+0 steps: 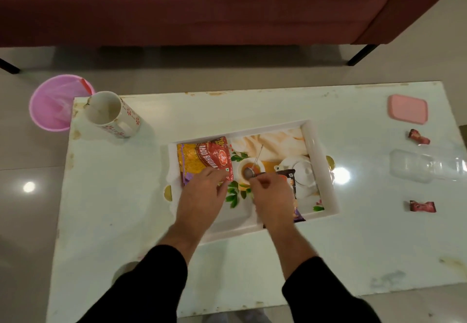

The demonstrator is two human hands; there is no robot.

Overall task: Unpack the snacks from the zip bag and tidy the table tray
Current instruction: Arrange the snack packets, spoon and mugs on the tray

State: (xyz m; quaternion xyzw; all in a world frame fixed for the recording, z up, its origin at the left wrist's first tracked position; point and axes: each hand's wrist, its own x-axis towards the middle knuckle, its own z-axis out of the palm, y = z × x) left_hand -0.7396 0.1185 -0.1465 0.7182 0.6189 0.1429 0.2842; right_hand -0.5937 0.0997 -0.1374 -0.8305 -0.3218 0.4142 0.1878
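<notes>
Hands over tray [309,133], left hand [202,196] on snack packet [209,158], right hand [273,196] pinching spoon [255,164]

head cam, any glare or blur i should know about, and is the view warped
Head view: two lamp reflections glare, one on the floor, one on the table beside the tray; wide-angle warp bows the table edges; soft overall, snack packet print only partly legible.
</notes>
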